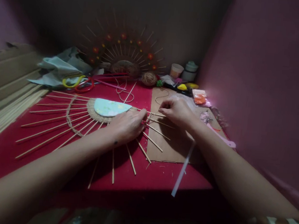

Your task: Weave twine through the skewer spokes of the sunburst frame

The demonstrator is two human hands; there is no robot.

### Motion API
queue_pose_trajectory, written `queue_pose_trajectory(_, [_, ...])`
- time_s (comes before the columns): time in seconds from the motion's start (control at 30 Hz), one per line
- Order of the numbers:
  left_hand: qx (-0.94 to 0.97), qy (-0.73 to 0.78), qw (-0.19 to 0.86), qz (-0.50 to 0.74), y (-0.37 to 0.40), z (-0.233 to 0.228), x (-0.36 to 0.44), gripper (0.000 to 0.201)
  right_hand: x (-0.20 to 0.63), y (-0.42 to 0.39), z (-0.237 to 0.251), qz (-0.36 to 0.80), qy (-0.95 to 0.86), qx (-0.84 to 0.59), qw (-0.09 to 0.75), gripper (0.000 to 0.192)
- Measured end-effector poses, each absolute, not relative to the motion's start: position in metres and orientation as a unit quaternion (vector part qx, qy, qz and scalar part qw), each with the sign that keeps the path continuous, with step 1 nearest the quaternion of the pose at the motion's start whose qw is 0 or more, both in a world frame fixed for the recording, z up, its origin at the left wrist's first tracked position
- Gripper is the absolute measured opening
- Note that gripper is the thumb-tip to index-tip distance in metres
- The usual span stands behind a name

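Pale wooden sticks [57, 131] fan over matt red cloth [16, 148], beside rough brown cardboard [172, 146] and coarse twine ball [149, 79].

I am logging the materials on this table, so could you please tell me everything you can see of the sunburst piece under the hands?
The sunburst piece lies flat on the red cloth. Thin pale sticks fan out from a half-round hub that looks wound with twine, capped by a light blue panel. A twine band is woven across the sticks on one side. The left hand rests on its sticks; the right hand pinches near their tips, over brown cardboard.
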State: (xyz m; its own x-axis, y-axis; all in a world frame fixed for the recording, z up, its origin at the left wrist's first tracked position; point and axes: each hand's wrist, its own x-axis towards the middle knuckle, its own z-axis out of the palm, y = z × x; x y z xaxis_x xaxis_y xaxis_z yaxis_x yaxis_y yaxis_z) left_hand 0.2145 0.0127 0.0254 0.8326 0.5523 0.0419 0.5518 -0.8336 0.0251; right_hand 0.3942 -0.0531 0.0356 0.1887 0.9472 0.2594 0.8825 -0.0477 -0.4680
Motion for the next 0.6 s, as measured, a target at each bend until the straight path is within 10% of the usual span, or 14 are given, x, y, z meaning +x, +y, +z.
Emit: queue_pose_trajectory(0.6, [0.951, 0.303, 0.058, 0.038, 0.014, 0.029, 0.209, 0.015, 0.423, -0.086, 0.075, 0.278, -0.655, -0.702, -0.026, 0.016])
